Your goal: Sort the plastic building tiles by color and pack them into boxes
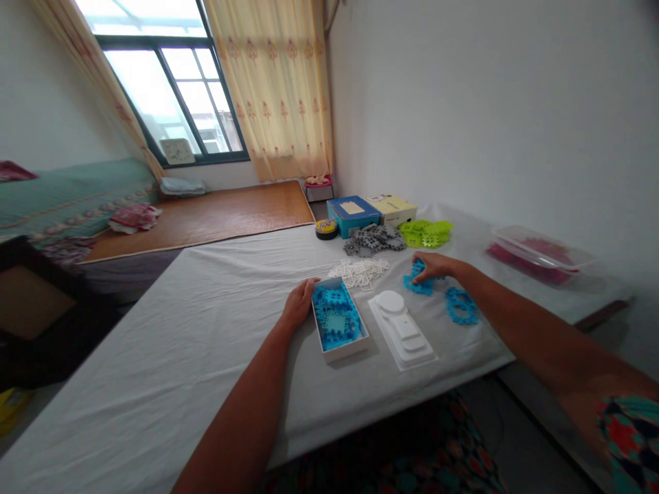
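My left hand [300, 302] grips the left rim of a white box [346, 353], fingers at its upper corner. Inside lie many blue plastic pieces [334, 302], with a paler turquoise piece [337, 322] on top. Over a small pile of blue plastic pieces [419, 284] on the table, my right hand [431, 266] has its fingers curled down and closed on some of them. More blue pieces [461, 306] lie in a loose ring beside my right forearm. Between box and ring is a white moulded plastic tray [404, 333].
White pieces [360, 273], grey pieces [375, 239] and lime-green pieces [426, 233] lie in heaps farther back. Behind them stand a blue box [353, 216], a yellow box [391, 208] and a round tin [326, 229]. A clear tub [540, 254] of red pieces sits right.
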Demonstrator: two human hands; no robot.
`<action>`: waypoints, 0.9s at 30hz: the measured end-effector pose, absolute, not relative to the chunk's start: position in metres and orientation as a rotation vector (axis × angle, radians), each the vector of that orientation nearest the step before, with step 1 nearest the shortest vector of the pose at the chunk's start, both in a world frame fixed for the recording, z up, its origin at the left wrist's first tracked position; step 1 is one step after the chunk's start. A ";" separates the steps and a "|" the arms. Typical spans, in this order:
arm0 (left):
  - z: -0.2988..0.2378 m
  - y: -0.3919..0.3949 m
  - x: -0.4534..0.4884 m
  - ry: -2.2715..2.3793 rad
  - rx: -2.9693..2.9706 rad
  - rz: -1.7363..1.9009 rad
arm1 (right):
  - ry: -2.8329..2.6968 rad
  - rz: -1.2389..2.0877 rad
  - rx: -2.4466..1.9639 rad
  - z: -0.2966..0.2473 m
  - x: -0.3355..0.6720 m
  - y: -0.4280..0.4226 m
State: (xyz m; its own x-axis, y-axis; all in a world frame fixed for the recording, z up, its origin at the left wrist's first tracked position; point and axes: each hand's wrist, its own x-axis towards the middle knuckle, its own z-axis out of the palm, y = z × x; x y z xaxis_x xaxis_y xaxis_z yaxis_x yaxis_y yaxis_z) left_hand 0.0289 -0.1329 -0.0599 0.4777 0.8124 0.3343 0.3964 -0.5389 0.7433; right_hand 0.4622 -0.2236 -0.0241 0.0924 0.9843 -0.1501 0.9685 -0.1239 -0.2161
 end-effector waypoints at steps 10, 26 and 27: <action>-0.059 -0.133 0.029 1.006 2.147 0.913 | -1.990 0.561 -2.121 -0.001 0.464 -0.241; -0.062 -0.135 0.029 0.982 2.057 0.963 | -2.476 0.440 -1.464 0.078 0.237 -0.202; -0.061 -0.135 0.029 0.967 2.038 0.964 | -2.510 0.408 -1.477 0.074 0.228 -0.201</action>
